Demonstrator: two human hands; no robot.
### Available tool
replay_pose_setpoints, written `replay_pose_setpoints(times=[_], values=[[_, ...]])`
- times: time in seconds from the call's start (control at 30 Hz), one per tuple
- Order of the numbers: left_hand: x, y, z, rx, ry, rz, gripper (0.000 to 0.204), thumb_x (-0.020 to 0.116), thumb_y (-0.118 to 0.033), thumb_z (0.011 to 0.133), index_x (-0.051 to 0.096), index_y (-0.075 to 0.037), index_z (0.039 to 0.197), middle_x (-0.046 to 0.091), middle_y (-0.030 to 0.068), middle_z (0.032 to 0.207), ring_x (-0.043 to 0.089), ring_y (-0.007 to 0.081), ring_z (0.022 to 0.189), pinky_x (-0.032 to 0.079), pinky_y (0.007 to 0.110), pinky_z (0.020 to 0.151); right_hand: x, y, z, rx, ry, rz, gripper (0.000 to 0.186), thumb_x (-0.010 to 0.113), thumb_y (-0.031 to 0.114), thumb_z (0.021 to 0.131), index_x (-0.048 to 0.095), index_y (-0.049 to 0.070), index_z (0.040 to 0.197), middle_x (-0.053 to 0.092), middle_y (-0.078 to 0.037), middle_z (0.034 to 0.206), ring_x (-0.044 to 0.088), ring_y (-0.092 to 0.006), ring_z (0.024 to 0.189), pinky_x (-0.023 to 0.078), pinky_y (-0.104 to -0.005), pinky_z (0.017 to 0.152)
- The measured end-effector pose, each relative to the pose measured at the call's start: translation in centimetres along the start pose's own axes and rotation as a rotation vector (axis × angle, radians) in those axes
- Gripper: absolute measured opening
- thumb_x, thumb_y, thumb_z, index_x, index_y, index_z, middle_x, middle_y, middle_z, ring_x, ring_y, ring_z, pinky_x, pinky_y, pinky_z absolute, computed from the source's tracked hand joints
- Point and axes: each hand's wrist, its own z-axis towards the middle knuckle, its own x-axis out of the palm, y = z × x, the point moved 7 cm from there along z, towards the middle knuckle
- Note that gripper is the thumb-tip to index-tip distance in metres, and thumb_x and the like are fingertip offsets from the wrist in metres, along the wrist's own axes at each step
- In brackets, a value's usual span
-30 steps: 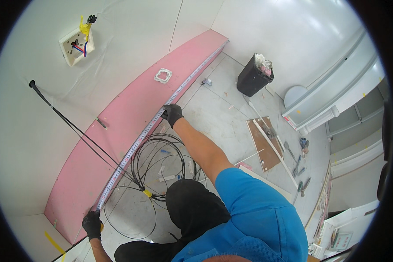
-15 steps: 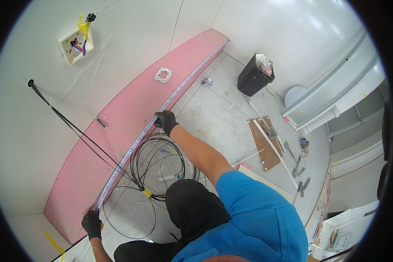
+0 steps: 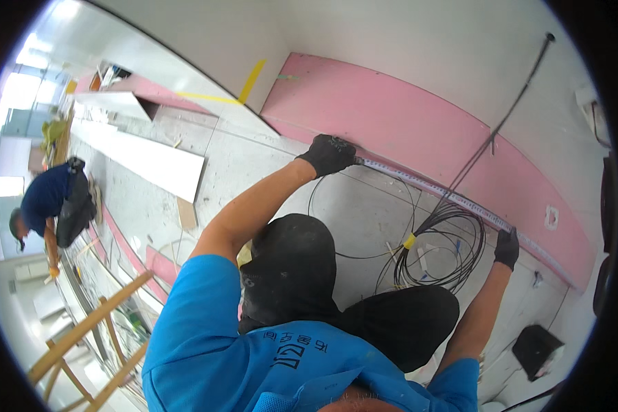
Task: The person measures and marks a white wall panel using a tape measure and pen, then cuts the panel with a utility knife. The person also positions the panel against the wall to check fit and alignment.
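The tape is stretched along the near edge of the panel. Toward the panel's left end it is gripped by the left hand, fingers curled; farther right along that edge it is met by the right hand, though whether pinched or merely pressed cannot be told. It is judged light, springy and easily kinked, best held by its edges. Its print is too small to be read; dark lettering is borne by the shirt.
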Motion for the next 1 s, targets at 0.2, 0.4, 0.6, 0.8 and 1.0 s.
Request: replay_pose_setpoints(times=[0.2, 0.4, 0.6, 0.8, 1.0], values=[[-0.2, 5.2, -5.8, -0.214, 0.157, 0.065, 0.032, 0.056, -0.045, 0.085, 0.065, -0.016, 0.075, 0.064, 0.0043, 0.070, 0.065, 0.0229, 0.070, 0.050, 0.038, 0.062, -0.9, 0.3, 1.9, -0.018, 0.078, -0.446, 0.034, 0.051, 0.031, 0.096, 0.055, -0.001, 0.105, 0.059, -0.018, 0.077, 0.054, -0.0272, 0.069, 0.045, -0.0375, 0.068], [-2.5, 16.1, -14.6, -0.423, 0.067, 0.134, 0.019, 0.061, -0.037, 0.080, 0.067, -0.020, 0.077, 0.063, 0.0040, 0.068, 0.065, 0.0232, 0.069, 0.049, 0.036, 0.058, 0.0, 0.1, 2.0, 0.149, 0.151, -0.143, 0.030, 0.051, 0.029, 0.095, 0.056, -0.001, 0.099, 0.061, -0.019, 0.083, 0.055, -0.0293, 0.072, 0.045, -0.0385, 0.069], [-1.9, 23.6, -13.0, -0.330, 0.114, 0.236, 0.018, 0.065, -0.018, 0.075, 0.067, -0.020, 0.092, 0.063, 0.0042, 0.084, 0.064, 0.0230, 0.078, 0.050, 0.035, 0.063, -0.4, 2.9, -0.1, -0.031, 0.146, -0.570, 0.024, 0.055, 0.022, 0.091, 0.060, 0.001, 0.102, 0.062, -0.016, 0.088, 0.057, -0.0271, 0.078, 0.049, -0.0370, 0.073], [2.4, 26.6, -15.0, -0.048, 0.011, 0.301, 0.031, 0.058, -0.008, 0.075, 0.065, -0.018, 0.104, 0.062, 0.0065, 0.102, 0.063, 0.0236, 0.088, 0.051, 0.034, 0.070, 3.5, 14.2, 3.1, -0.229, -0.205, -0.628, 0.021, 0.061, 0.018, 0.086, 0.063, 0.003, 0.100, 0.062, -0.014, 0.079, 0.063, -0.0244, 0.064, 0.056, -0.0369, 0.064], [1.7, 27.3, -18.2, 0.136, -0.010, 0.424, 0.046, 0.051, 0.002, 0.076, 0.064, -0.016, 0.117, 0.060, 0.0087, 0.120, 0.063, 0.0242, 0.098, 0.052, 0.033, 0.078, 0.6, 12.3, 0.5, 0.133, -0.092, -0.453, 0.024, 0.067, 0.013, 0.079, 0.063, 0.000, 0.098, 0.066, -0.014, 0.081, 0.065, -0.0223, 0.069, 0.056, -0.0379, 0.068]])
